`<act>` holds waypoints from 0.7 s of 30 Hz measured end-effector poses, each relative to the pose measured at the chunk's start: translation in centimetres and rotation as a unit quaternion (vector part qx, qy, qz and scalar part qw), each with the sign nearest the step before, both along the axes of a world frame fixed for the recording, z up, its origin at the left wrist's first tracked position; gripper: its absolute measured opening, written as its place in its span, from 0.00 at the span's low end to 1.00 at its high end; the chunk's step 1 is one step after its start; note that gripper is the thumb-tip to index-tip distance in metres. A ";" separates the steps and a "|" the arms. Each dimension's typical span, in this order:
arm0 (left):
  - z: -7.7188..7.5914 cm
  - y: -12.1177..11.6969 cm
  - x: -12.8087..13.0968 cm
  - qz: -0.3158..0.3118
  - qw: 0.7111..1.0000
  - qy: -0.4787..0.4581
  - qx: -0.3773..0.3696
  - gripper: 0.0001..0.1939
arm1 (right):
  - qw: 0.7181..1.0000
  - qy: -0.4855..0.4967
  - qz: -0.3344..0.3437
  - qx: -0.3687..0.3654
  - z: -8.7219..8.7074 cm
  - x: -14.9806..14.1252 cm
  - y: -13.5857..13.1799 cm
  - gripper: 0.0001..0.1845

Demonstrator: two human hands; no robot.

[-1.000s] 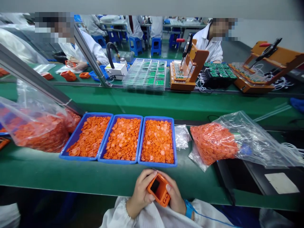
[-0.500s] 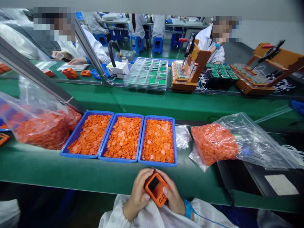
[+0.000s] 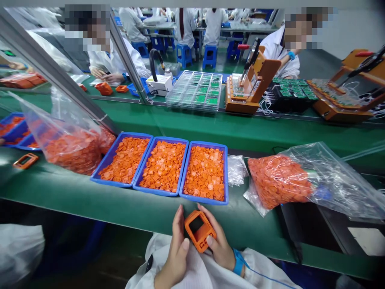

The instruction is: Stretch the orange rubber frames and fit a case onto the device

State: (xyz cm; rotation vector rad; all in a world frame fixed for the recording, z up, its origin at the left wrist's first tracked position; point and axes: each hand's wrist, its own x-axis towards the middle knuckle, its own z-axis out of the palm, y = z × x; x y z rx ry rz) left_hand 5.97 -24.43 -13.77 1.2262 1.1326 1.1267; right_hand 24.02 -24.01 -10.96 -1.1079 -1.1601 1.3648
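My right hand [image 3: 223, 245] holds an orange plastic device housing [image 3: 205, 232] over the front edge of the bench. The housing has a square window and small button cut-outs, and my right thumb presses beside these cut-outs. To the left of the housing is my left hand [image 3: 177, 251], open, its fingers straight and its palm turned toward the part, with a narrow gap between them. Just beyond both hands stand three blue trays [image 3: 226, 180] side by side, filled with small orange plastic pieces [image 3: 204, 172].
Clear bags of orange pieces lie left [image 3: 73, 148] and right [image 3: 279, 178] of the trays. An orange frame [image 3: 26, 160] rests at far left. Across the bench are a compartment box [image 3: 195, 94], orange clamp fixtures [image 3: 243, 102] and co-workers. A slanted metal post [image 3: 60, 68] crosses the left side.
My left hand has come off the housing and straightened its fingers. The right hand keeps hold of it. The view has turned left, showing more of the bench there.
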 end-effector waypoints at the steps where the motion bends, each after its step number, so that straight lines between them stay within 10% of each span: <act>1: 0.1 -0.1 0.1 -0.001 1.000 0.004 -0.008 0.42 | 1.000 -0.003 0.000 0.005 -0.1 -0.1 -0.1 0.43; 11: 3.0 -1.1 1.0 0.068 0.989 0.044 -0.124 0.42 | 0.999 0.015 -0.027 0.020 -0.8 -0.1 0.2 0.43; 21: 1.7 0.4 4.2 0.117 0.985 -0.055 -0.112 0.41 | 0.997 0.015 -0.066 0.039 -1.9 -2.3 -1.3 0.34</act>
